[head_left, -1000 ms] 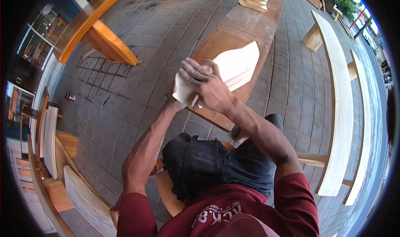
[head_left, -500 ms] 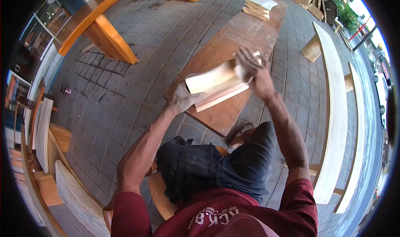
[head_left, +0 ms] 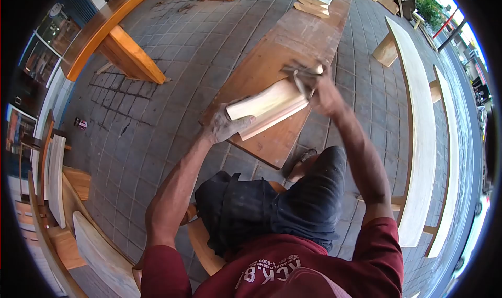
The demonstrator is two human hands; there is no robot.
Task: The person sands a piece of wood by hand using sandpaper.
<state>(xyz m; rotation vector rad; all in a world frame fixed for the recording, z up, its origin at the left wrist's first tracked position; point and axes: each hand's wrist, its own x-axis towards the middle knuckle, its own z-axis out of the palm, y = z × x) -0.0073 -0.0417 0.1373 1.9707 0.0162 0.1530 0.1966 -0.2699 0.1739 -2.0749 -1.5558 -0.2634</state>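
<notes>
A pale wooden block with curved, grooved sides lies at a slant over the near part of a long brown board. My left hand is closed around its left end, the thumb along the near side. At the block's far right end, my right hand is closed on a thin bent sheet that looks like sandpaper and presses against the wood. Motion smears the fingers and the sheet, so its exact shape is hard to make out.
Similar carved wooden pieces are stacked at the board's far end. Long pale benches stand to the right. An orange-brown wooden table stands at the upper left, and more wooden furniture lines the left side. A small can lies on the paving.
My right hand has shifted slightly at the block's right end, still blurred by motion. My left hand keeps its hold. The whole view has moved a little.
</notes>
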